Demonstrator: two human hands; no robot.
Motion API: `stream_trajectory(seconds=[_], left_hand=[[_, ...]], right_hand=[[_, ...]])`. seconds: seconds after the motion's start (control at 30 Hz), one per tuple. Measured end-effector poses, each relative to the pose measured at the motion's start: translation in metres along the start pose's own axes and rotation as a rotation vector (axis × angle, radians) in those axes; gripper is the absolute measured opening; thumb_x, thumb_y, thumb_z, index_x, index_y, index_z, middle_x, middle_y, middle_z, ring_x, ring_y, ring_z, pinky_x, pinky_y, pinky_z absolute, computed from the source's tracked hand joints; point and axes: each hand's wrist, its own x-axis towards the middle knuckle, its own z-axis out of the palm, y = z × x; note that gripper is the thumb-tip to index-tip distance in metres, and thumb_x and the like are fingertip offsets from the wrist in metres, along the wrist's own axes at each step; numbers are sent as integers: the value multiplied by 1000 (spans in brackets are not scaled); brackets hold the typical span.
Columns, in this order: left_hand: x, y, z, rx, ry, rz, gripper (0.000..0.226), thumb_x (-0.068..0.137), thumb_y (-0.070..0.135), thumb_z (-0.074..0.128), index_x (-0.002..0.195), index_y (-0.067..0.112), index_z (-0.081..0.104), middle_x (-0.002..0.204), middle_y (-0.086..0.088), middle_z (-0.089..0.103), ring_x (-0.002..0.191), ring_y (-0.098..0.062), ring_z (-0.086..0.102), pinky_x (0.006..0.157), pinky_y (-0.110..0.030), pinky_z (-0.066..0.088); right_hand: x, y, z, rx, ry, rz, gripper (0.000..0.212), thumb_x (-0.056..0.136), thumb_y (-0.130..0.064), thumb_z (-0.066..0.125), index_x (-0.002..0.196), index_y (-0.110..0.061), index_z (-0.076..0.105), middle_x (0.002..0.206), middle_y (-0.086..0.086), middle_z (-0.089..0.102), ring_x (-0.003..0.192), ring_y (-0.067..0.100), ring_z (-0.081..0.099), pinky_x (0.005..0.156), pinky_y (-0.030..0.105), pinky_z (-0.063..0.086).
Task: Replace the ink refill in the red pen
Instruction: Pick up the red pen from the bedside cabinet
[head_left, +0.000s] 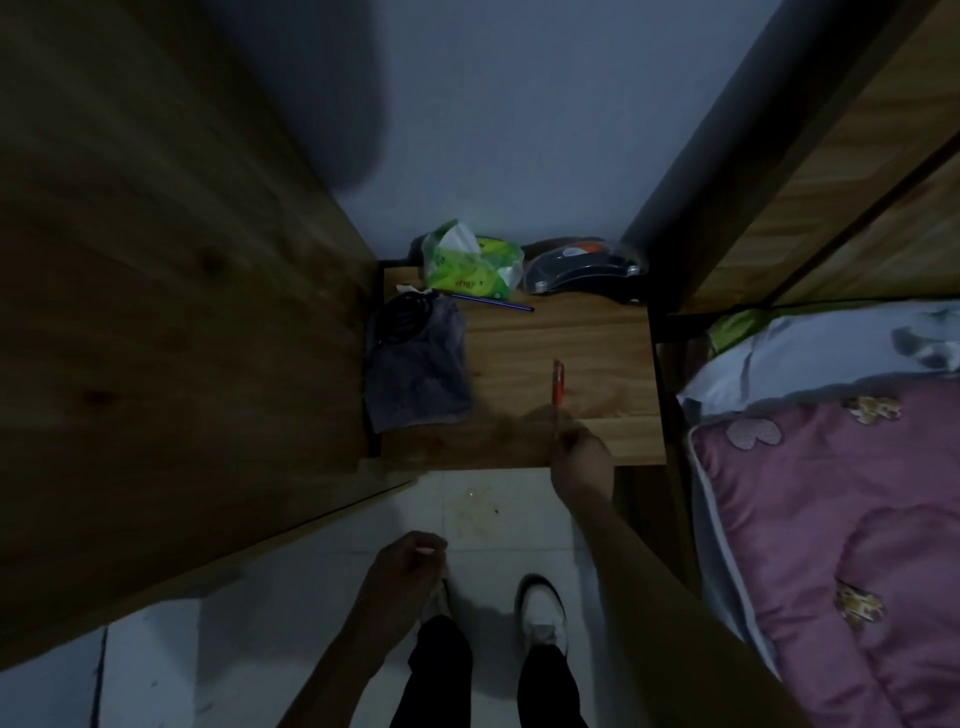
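We saw the red pen (558, 382) lying lengthwise on the near right part of the small wooden table (587, 332), its near end pinched in the fingers of the right hand (581, 453) at the table's near edge. The left hand (408, 564) hung lower over the pale floor (483, 519) with its fingers curled in, and we could not tell whether it held anything. Farther off on the table were a dark pen (491, 302) beside a green tissue pack (470, 262), a grey cloth (415, 364) at the left edge and a dark curved object (584, 267) at the far right, with pink bedding (831, 519) to the right of the table.
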Motion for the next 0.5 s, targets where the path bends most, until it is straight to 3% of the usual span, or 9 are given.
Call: stream_trajectory(seconds=[0.1,0.2,0.37,0.43,0.5], left_hand=[[11,-1,0,-4,-3,-5,24,93,23,60,79,39,71,74,4,75,66,-11,68,65,-29,51],[21,-2,-2,-24,-20,-20,25,94,20,60,80,38,71,72,2,74,64,-11,67,62,-28,49],[25,1,-2,-34,-35,-33,16,93,18,62,87,29,71,72,0,72,66,-14,65,61,-28,48],[22,4,-3,-33,-34,-21,15,93,16,61,88,25,71,69,0,71,65,-14,64,61,-27,48],[16,6,-5,-9,-38,0,15,94,16,59,89,26,70,68,1,72,63,-11,64,59,-25,48]], right_hand=[[13,-7,11,-100,45,10,34,95,-53,44,96,-23,61,90,1,64,75,18,63,61,29,51],[21,-20,18,-169,94,34,32,97,-48,47,104,-20,60,94,3,65,83,22,66,74,41,59],[24,-30,18,-229,99,153,7,94,-26,58,93,-20,62,86,3,67,77,20,66,66,34,56],[18,-28,13,-185,88,143,15,92,-26,58,78,-23,53,76,1,63,71,19,65,63,34,56],[9,-20,8,-51,70,130,15,90,-25,57,76,-25,52,75,0,63,69,17,64,64,35,57]])
